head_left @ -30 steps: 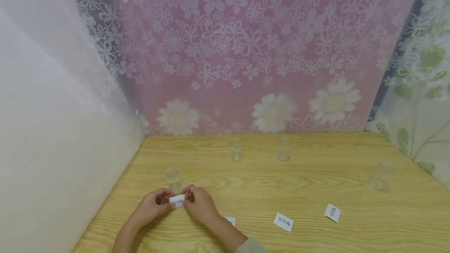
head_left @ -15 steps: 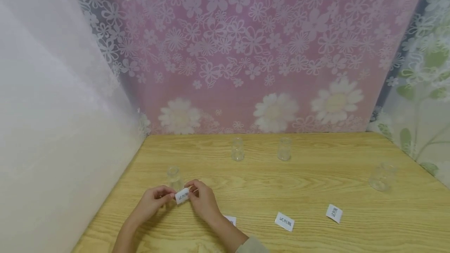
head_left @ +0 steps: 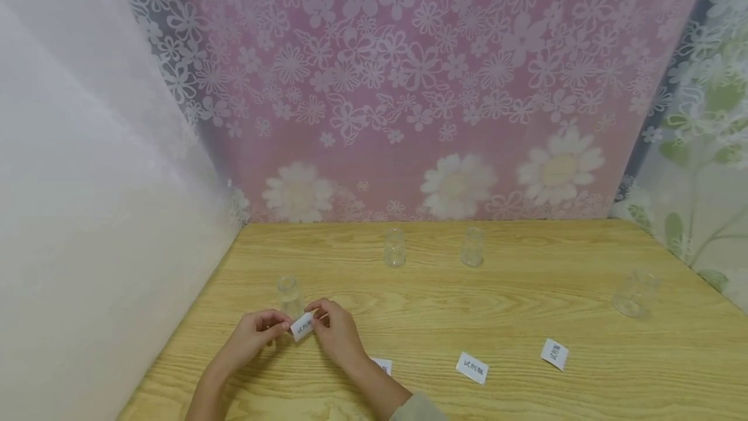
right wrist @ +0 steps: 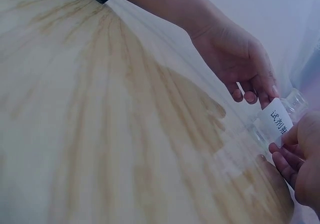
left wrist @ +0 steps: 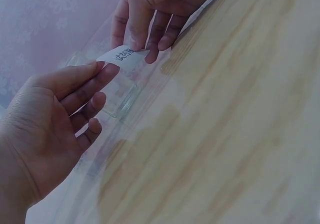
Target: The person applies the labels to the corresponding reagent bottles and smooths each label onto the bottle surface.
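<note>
In the head view, a small white paper label (head_left: pixel 300 328) with printed black characters is held up between both hands. My left hand (head_left: pixel 248 341) pinches its left end with thumb and forefinger, the other fingers loosely bent in the left wrist view. The right hand (head_left: pixel 339 336) pinches the opposite end, its thumb covering part of the print. Just behind the label stands a clear glass bottle (head_left: pixel 287 292), its lower part overlapped by the label and fingers. In the right wrist view the label (right wrist: pixel 276 118) slants in front of the bottle (right wrist: pixel 295 100).
Two clear glass vessels (head_left: pixel 394 249) stand near the wooden table's (head_left: pixel 421 317) back edge, and a wider glass one (head_left: pixel 634 294) is at the right. Labels (head_left: pixel 472 368) lie toward the front, one (head_left: pixel 384 366) partly behind the right forearm. A white curtain (head_left: pixel 105 213) borders the left.
The label has risen slightly to the right and now tilts with its right end higher. My left fingers have shifted to its very edge. Over the last half second, hardly any movement.
</note>
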A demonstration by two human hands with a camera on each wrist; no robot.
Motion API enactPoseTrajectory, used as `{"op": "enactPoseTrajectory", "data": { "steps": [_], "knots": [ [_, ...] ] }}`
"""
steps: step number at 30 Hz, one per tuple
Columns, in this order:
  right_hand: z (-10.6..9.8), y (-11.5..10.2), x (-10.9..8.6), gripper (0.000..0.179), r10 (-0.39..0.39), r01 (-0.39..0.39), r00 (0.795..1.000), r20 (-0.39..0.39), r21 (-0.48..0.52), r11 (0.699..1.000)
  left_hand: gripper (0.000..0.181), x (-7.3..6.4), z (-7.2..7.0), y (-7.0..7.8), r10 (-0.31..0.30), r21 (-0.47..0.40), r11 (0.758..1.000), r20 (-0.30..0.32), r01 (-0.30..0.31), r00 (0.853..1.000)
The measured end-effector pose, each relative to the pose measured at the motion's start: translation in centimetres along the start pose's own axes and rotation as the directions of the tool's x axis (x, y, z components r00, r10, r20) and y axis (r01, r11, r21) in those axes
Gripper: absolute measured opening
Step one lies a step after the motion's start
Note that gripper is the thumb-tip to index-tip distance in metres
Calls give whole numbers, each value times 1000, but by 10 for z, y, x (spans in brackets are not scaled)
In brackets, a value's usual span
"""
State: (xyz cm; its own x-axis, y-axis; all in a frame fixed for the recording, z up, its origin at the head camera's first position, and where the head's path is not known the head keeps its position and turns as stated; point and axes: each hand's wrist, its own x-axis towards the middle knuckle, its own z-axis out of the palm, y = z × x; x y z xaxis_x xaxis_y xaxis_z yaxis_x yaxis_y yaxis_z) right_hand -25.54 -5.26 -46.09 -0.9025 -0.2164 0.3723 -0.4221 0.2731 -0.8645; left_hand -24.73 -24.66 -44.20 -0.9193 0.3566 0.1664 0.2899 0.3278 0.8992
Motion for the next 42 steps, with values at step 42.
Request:
{"op": "enactPoseTrajectory", "data": {
  "steps": [42],
  "knots": [
    [-1, -5, -3, 17, -23, -5, 975, 220, 127, 992, 20, 1, 3, -2, 60, -93, 994, 91, -52, 994]
  ]
}}
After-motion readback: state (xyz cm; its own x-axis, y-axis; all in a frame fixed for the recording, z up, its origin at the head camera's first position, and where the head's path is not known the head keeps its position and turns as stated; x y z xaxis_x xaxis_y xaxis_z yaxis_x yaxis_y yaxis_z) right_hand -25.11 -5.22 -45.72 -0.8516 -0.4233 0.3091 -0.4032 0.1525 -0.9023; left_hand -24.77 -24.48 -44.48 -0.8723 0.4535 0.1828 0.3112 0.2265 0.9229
